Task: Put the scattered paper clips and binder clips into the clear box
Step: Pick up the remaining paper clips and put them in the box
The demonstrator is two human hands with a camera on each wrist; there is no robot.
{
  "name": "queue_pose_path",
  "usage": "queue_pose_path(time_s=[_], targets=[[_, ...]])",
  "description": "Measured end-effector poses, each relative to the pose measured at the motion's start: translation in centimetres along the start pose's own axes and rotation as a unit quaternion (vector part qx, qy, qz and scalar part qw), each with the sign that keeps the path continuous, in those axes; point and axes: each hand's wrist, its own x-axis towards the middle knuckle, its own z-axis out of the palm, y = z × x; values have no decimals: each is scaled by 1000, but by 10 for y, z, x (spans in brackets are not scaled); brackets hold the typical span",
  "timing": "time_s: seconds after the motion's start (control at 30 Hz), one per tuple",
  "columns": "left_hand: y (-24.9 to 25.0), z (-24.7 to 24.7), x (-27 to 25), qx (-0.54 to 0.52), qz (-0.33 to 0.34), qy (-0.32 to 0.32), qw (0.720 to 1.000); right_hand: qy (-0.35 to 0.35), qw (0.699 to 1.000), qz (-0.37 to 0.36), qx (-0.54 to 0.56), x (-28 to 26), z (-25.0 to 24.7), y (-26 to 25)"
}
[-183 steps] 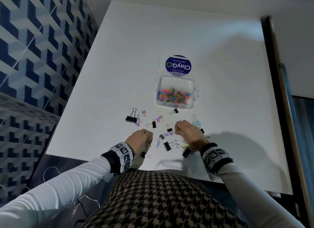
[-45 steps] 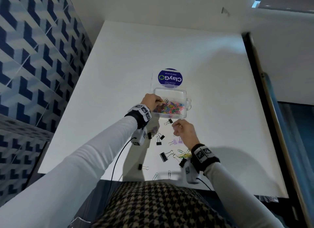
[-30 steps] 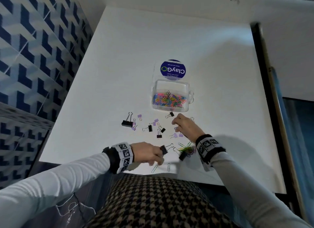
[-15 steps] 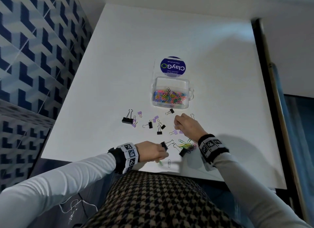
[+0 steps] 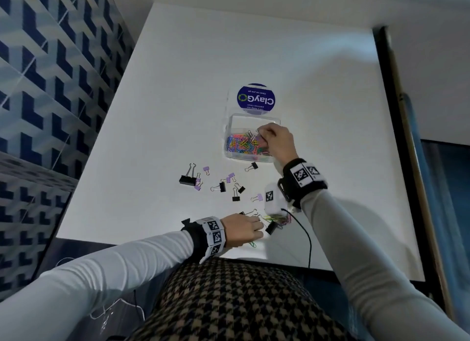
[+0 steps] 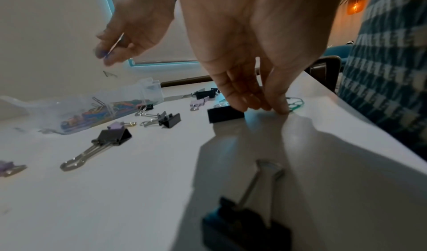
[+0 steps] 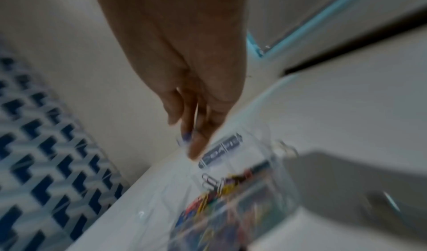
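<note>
Right hand [image 5: 276, 142]: I see it over the clear box [image 5: 230, 127], fingers pinching a small clip; blurred, kind unclear.
Left hand [image 5: 241, 228]: near desk [image 5: 178, 86] edge, fingertips [image 6: 280, 108] pressed down beside a black binder clip [image 6: 225, 115]; whether they pinch anything, I can't tell.
Box: far centre, holding coloured paper clips [image 5: 241, 144].
Loose clips: between box and me.

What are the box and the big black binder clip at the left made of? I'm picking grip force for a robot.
Clear box: seemingly thin rigid plastic, glossy; the coloured clips show through its walls. Big black binder clip: apparently painted sheet-metal body, matte black, with bright silvery wire handles that glint. Neither can be confirmed by look alone.
</note>
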Motion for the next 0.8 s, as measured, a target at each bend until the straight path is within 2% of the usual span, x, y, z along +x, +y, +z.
queue_pose_path(time_s=[0.1,0.2,0.3,0.37,0.47,0.6,0.7,0.8], targets=[[4,-12,1,-58,-27,-45,997,-36,983,-47,-172,0,-7,-7],[5,-17,5,-82,-61,-77,992,-46,979,-105,-166,-26,-25,6],[5,-25,3,-105,-74,-88,988,-55,979,-116,-158,-57,-48,48],[-1,-29,-1,-166,-103,-64,979,-55,966,-158,-196,-77,-61,76],[-27,-50,-17,-252,-165,63,952,-117,944,-166,-260,-102,-72,110],[-93,-106,-27,-208,-294,149,921,-177,910,-216,-307,-115,-69,137],[-131,-132,-19,-166,-369,144,903,-174,884,-206,-381,-114,-59,131],[-146,-133,-4,-168,-402,101,894,-160,877,-224,-393,-109,-52,131]])
